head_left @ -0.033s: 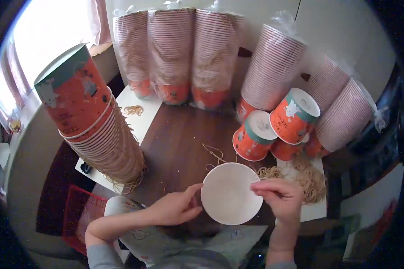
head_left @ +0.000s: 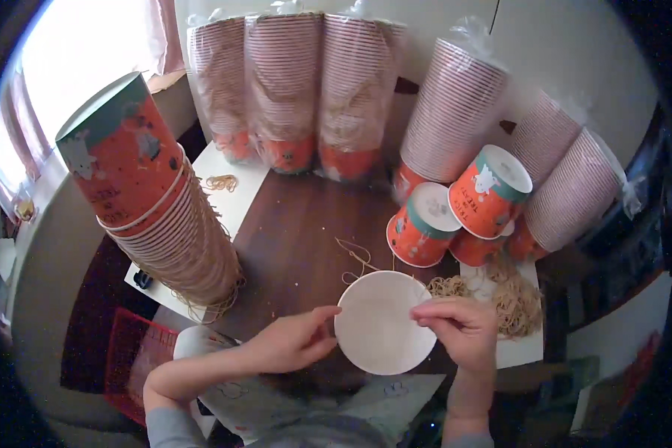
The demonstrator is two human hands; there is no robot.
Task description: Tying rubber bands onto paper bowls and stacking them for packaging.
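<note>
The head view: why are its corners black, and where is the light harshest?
Head view: the wide fisheye lens likely leaves that dark, curved border; the window is washed out white at upper left; glints show on the clear bags; the white cup shows little detail inside.

One white cup [head_left: 377, 328], outer wall hidden beneath its rim; one right hand [head_left: 459, 322], contents too small to tell; one left grey sleeve [head_left: 172, 427], cut by the lower edge.

Round paper tub [head_left: 381, 332], plain white inside, circular rim undented, open mouth turned up toward wearer, outer wall hidden. Stands at near side of dark brown table [head_left: 299, 224]; whether base touches, cannot tell.
</note>
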